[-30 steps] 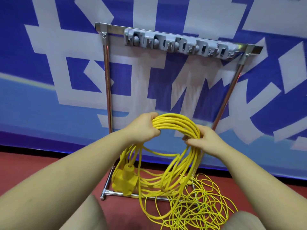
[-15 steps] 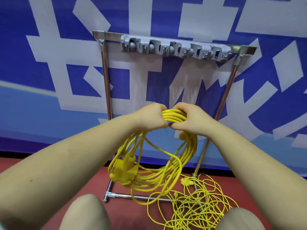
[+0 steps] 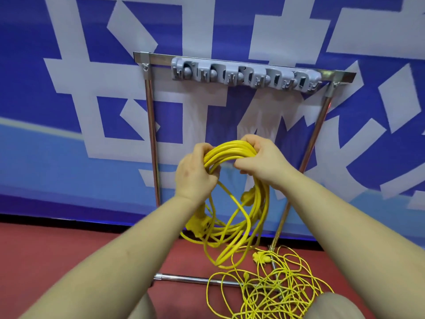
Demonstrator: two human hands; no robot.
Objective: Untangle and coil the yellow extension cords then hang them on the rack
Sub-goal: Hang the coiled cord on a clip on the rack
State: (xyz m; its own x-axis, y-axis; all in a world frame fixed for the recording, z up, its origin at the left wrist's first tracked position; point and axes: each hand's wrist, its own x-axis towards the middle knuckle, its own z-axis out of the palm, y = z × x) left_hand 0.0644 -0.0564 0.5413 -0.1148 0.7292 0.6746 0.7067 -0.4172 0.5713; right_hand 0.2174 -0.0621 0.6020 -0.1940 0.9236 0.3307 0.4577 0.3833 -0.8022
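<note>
A thick yellow extension cord coil (image 3: pixel 232 150) hangs in front of me, held at its top by both hands. My left hand (image 3: pixel 195 173) grips the bundle on the left and my right hand (image 3: pixel 259 160) grips it on the right, fingers curled over the strands. The coil's yellow socket block (image 3: pixel 199 225) dangles at the lower left, and a plug (image 3: pixel 247 196) hangs on the right side. Above stands the metal rack (image 3: pixel 149 125) with a grey hook strip (image 3: pixel 243 74) on its top bar. A thinner yellow cord (image 3: pixel 273 288) lies tangled on the floor at the rack's base.
The rack stands on a red floor (image 3: pixel 57 256) against a blue and white banner wall (image 3: pixel 69 111). Its bottom bar (image 3: pixel 184 278) lies along the floor. My knees show at the lower edge of the view.
The coil has risen a little toward the rack, and my hands have spread slightly apart along its top. The view has tilted so the rack sits lower in frame.
</note>
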